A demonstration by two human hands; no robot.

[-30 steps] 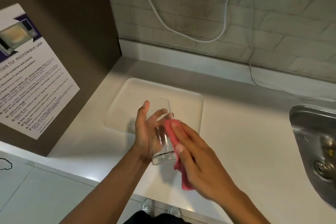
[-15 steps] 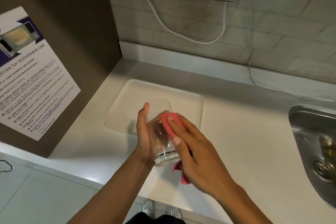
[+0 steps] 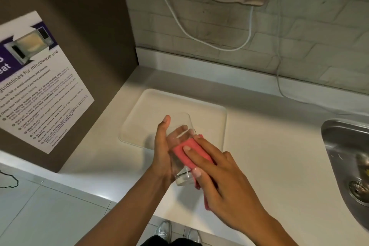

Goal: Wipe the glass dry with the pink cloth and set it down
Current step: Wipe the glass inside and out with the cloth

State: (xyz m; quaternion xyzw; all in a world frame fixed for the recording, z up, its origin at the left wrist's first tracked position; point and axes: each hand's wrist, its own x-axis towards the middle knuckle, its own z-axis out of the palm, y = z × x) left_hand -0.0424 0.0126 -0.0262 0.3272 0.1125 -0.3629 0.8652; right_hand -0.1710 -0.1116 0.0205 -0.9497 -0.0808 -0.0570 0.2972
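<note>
A clear drinking glass (image 3: 180, 126) is held tilted above the counter, its mouth pointing away from me and its thick base nearest me. My left hand (image 3: 162, 152) wraps its left side and underside. My right hand (image 3: 221, 177) presses a folded pink cloth (image 3: 184, 151) flat against the glass's upper right wall, with the cloth's tail hanging down under the palm. Part of the glass is hidden behind the cloth and my fingers.
A pale rectangular tray (image 3: 209, 114) lies on the white counter (image 3: 269, 146) just beyond the glass. A steel sink (image 3: 343, 146) is at the right. A microwave poster (image 3: 38, 86) hangs on the brown panel at left. White cables (image 3: 279, 78) run down the tiled wall.
The pink cloth has slid along the glass's side under my right hand, now lying flatter across the wall. My left hand keeps the same grip, and the glass stays tilted over the counter.
</note>
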